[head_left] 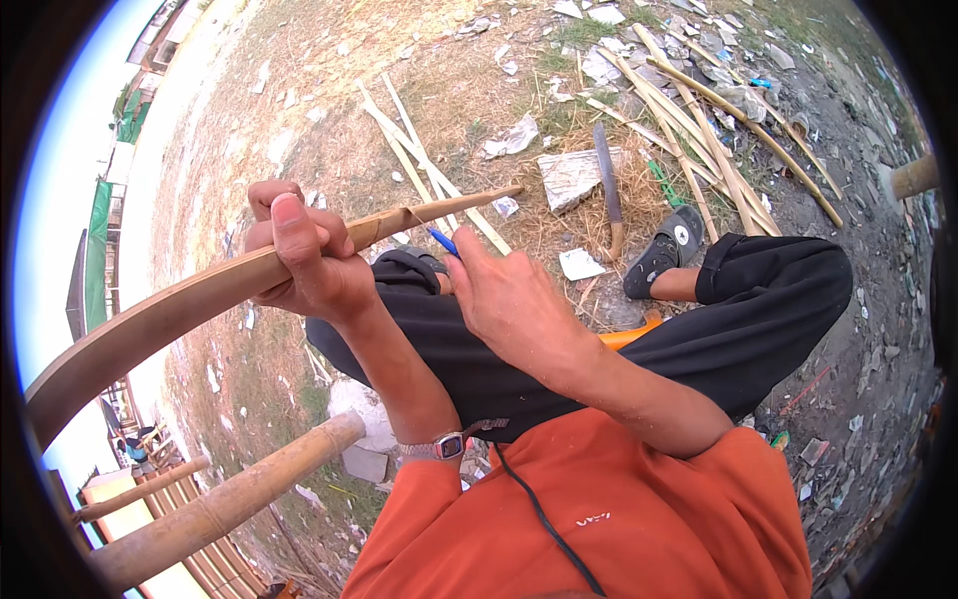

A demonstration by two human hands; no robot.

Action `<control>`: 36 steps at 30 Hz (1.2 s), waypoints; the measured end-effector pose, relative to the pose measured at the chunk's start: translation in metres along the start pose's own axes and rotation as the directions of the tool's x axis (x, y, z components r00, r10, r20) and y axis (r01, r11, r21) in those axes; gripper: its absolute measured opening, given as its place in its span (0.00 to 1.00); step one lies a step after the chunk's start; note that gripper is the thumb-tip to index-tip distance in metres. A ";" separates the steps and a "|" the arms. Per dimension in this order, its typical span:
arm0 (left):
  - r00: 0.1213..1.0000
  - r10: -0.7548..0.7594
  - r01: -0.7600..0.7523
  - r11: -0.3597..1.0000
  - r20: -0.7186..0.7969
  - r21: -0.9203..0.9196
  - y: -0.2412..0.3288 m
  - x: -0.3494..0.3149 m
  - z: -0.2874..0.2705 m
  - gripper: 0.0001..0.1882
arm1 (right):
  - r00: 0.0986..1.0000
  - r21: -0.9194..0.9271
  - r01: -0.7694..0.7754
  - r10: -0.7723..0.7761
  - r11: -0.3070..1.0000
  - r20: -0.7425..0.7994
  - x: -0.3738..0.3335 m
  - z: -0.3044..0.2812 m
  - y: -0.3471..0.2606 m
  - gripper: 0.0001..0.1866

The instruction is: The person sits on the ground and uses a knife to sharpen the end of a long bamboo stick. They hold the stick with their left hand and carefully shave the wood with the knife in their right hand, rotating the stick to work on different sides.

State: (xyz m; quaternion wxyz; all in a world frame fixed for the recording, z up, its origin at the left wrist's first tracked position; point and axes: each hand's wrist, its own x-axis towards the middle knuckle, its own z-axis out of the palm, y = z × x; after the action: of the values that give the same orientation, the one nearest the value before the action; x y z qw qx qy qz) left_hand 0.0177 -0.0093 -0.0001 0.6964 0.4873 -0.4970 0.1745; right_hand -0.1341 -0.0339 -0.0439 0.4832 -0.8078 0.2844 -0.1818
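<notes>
Your left hand is closed around the long bamboo strip, thumb on the near side and fingers curled over it, probably to keep the strip steady and its narrow end turned toward your other hand. That strip runs from the left edge of the frame up to the upper centre, its wide end jutting free, apparently so its length clears your body. Your right hand, at the centre, is curled narrowly around a blue pen-like tool; its tip sits close to the strip's underside, though you cannot tell whether they touch. Below, your knees spread out in black trousers, which seems to leave working room between them. Beyond, at upper centre, a long-bladed knife lies beside a pale slab, seemingly within reach, and split bamboo pieces lie loosely piled at upper right.
</notes>
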 end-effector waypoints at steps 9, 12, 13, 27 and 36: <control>0.999 0.020 -0.017 0.997 0.042 -0.069 0.000 -0.004 0.001 0.16 | 0.997 -0.032 0.071 -0.072 0.997 -0.009 -0.012 -0.017 -0.027 0.09; 0.998 0.047 -0.045 0.998 0.048 -0.053 -0.002 -0.004 -0.006 0.16 | 0.994 -0.078 0.098 -0.101 0.992 -0.033 -0.014 -0.013 -0.026 0.09; 0.998 0.048 -0.046 0.998 0.048 -0.049 -0.002 -0.004 -0.008 0.16 | 0.993 -0.089 0.111 -0.114 0.990 -0.033 -0.014 -0.011 -0.025 0.10; 0.997 -0.058 0.050 0.986 -0.049 -0.157 -0.004 0.012 -0.022 0.16 | 0.954 -0.505 -0.244 0.298 0.828 0.027 -0.027 0.039 0.195 0.13; 0.986 -0.120 0.096 0.977 -0.116 -0.192 0.025 0.034 -0.033 0.15 | 0.971 -0.010 -0.233 0.231 0.973 -0.066 -0.001 -0.036 0.101 0.16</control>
State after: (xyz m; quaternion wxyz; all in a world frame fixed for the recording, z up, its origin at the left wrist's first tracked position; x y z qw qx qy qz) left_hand 0.0321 0.0222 0.0408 0.7775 0.4345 -0.4385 0.1200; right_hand -0.1839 -0.0946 -0.1165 0.4846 -0.7671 0.3938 -0.1472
